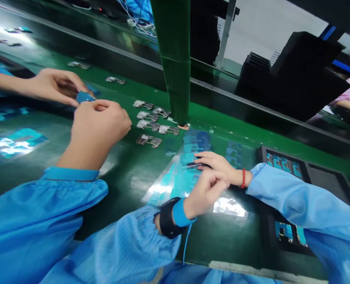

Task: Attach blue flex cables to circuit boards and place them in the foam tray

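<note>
My left hand point(206, 193), with a black strap and blue band at the wrist, is slightly blurred. Its fingers are curled, thumb and forefinger pinched together; anything held there is too small to make out. Just beyond it, my right hand point(218, 163), with a red bead bracelet, reaches in from the right. Under its fingers lies a thin metal tool that looks like tweezers point(192, 165), over a clear sheet with blue film pieces point(177, 177). My left hand partly hides the right palm. Metal-framed circuit parts point(149, 141) lie in a group farther left.
At left, a co-worker's two hands point(99, 126) meet at a small blue piece point(84, 96). A green post point(176, 59) rises behind the parts. Black trays point(306, 165) with blue-covered boards stand at right, partly under my sleeve. A blue cord point(186, 242) hangs from my left wrist.
</note>
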### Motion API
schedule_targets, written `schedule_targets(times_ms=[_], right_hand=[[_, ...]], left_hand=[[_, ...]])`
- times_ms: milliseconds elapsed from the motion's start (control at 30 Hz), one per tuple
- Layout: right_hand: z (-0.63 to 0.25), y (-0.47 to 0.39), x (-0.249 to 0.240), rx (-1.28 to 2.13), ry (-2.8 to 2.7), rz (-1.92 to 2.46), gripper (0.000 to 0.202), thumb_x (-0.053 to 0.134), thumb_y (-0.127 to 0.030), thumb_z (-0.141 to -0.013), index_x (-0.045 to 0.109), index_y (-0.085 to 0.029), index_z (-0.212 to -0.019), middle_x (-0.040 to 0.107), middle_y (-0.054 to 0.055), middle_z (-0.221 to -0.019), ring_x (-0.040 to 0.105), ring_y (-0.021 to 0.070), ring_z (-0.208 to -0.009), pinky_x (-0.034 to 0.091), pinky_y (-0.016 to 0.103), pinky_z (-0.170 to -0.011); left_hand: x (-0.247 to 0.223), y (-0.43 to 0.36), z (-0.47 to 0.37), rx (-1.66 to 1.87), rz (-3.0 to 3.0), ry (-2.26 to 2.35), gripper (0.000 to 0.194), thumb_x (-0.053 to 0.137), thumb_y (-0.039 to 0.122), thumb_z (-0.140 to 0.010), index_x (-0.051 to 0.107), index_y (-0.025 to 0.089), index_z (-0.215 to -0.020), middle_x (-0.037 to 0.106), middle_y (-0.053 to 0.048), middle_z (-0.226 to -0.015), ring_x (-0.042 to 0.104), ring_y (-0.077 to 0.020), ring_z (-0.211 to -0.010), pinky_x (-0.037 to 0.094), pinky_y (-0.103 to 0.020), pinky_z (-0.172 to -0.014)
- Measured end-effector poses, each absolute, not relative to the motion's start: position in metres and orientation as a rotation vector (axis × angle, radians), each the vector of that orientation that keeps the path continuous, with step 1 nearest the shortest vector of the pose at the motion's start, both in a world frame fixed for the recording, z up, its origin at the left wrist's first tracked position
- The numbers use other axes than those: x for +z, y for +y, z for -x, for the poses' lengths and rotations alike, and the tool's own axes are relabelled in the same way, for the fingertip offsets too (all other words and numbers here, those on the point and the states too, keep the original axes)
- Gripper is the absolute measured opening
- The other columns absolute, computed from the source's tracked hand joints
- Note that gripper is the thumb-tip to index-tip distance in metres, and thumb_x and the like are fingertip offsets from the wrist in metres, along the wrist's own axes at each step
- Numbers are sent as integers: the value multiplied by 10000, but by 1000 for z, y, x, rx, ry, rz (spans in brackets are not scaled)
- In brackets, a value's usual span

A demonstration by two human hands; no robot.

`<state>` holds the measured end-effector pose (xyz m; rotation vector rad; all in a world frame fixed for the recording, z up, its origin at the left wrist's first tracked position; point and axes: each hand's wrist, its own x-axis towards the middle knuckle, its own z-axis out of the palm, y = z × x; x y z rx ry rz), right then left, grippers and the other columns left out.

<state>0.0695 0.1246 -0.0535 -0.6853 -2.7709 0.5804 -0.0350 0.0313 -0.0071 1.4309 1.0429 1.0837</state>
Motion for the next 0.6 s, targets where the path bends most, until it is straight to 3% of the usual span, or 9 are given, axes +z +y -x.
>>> schedule_targets(times_ms=[133, 267, 367, 467, 600], right_hand=[[-82, 131, -46, 555, -2800, 698, 237, 452, -275, -979, 621, -156, -1094, 622, 127, -1092, 587, 218, -1005, 517, 361, -886], [-93, 132, -35, 618, -2825, 672, 337, 403, -281, -1004, 529, -146, -1285, 656, 136, -1148, 627, 221, -1034, 506, 352, -909], [-98, 133, -27, 541, -2887, 677, 397, 379, -339, -1013, 496, -167, -1351, 685, 123, -1129, 661, 220, -980, 519, 340, -848], [-100, 134, -22, 370, -2946, 679, 425, 333, -347, -1022, 501, -154, -1361, 703, 127, -1045, 662, 224, -916, 524, 345, -796], [-100, 124, -17, 202, -2871, 539, 399, 327, -288, -1017, 581, -121, -1275, 613, 185, -1267, 591, 263, -1090, 479, 432, -942]], left_hand=[[0, 50, 65, 1290, -1370, 1537, 274, 395, 355, -763, 340, 245, -518, 363, 26, -501, 373, -157, -519, 303, -299, -551], [-5, 65, 93, 1167, -1371, 1897, 357, 564, 390, -736, 393, 255, -453, 392, 5, -427, 524, -241, -574, 340, -327, -614], [-16, 70, 100, 1041, -1371, 1924, 398, 600, 446, -720, 410, 267, -419, 491, -31, -400, 607, -297, -611, 389, -343, -629], [-24, 74, 98, 1012, -1366, 1815, 305, 617, 501, -703, 487, 260, -568, 662, -41, -525, 651, -275, -601, 440, -338, -634], [-28, 78, 94, 1068, -1309, 1670, 366, 658, 513, -635, 406, 267, -735, 688, -18, -553, 670, -237, -571, 486, -308, -587]])
